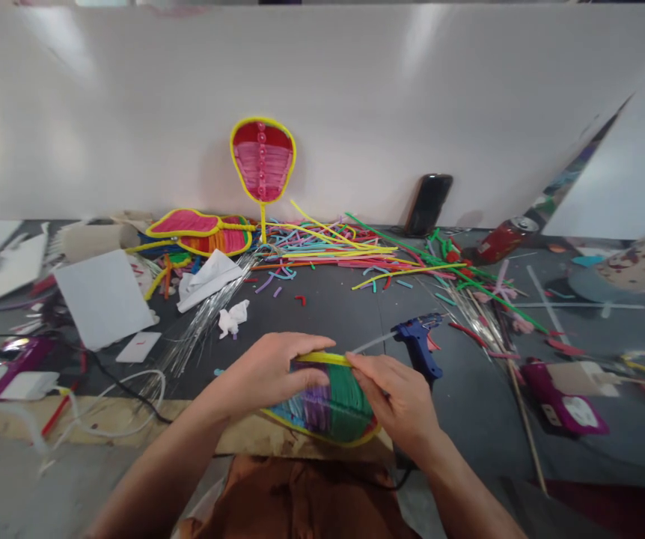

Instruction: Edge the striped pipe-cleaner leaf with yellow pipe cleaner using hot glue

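Observation:
Between my hands is an oval panel (pixel 342 404) wrapped in blue, purple and green strands, edged with yellow pipe cleaner. My left hand (pixel 277 374) grips its upper left edge, thumb over the front and fingers behind. At the upper right edge, my right hand (pixel 398 397) pinches the yellow rim with thumb and finger. Part of the panel is hidden behind both hands. Just beyond my right hand lies a blue glue gun (pixel 419 344) with a clear glue stick in its back. A finished-looking pink paddle shape (pixel 263 161) with a yellow rim stands against the white board.
Loose pipe cleaners (pixel 334 251) spread along the back of the dark table. More yellow-rimmed shapes (pixel 210 232) lie left of them. A phone (pixel 428 204) leans on the board, near a red can (pixel 506 238). Purple power strips (pixel 566 400) and cables lie at both sides.

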{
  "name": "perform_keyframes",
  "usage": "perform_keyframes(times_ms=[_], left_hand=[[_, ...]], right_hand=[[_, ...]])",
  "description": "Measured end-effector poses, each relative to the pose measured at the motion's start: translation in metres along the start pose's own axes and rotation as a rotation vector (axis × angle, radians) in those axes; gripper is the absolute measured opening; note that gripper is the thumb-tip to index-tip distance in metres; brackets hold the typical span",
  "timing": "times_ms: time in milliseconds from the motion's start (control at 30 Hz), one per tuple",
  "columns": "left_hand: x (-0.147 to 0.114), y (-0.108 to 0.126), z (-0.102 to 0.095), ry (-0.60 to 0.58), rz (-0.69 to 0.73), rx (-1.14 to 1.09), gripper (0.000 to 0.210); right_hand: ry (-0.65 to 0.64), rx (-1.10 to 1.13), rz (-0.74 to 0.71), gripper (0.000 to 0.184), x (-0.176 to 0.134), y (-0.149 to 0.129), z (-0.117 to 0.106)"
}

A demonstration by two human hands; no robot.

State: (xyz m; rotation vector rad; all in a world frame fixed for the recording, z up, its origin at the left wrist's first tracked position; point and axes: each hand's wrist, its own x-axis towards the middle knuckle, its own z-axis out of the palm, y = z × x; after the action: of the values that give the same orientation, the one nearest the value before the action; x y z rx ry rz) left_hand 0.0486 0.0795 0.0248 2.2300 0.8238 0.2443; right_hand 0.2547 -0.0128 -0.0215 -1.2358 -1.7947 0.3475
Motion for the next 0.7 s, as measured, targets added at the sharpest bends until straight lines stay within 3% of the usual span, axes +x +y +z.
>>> perform_keyframes(times_ms=[133,400,533,700], left_hand=[[0.002,-0.002,-0.012,-0.141,-0.012,-0.194,0.030],[0.002,-0.007,-0.012,-0.142,-0.064,-0.250,0.027],[-0.007,-0.020,-0.019,-0.121,-0.125,-0.174,0.059],[-0.020,-0.035,-0.021,-0.057,-0.230,-0.084,0.028]], right_hand=[[-0.028,-0.009,-0.002,0.030,0.001,-0.001,0.002],[-0.013,-0.024,-0.018,0.028,0.005,-0.004,0.006],[0.007,-0.026,-0.025,0.028,0.005,-0.001,0.006],[0.041,-0.017,-0.004,0.026,0.004,0.001,0.008]])
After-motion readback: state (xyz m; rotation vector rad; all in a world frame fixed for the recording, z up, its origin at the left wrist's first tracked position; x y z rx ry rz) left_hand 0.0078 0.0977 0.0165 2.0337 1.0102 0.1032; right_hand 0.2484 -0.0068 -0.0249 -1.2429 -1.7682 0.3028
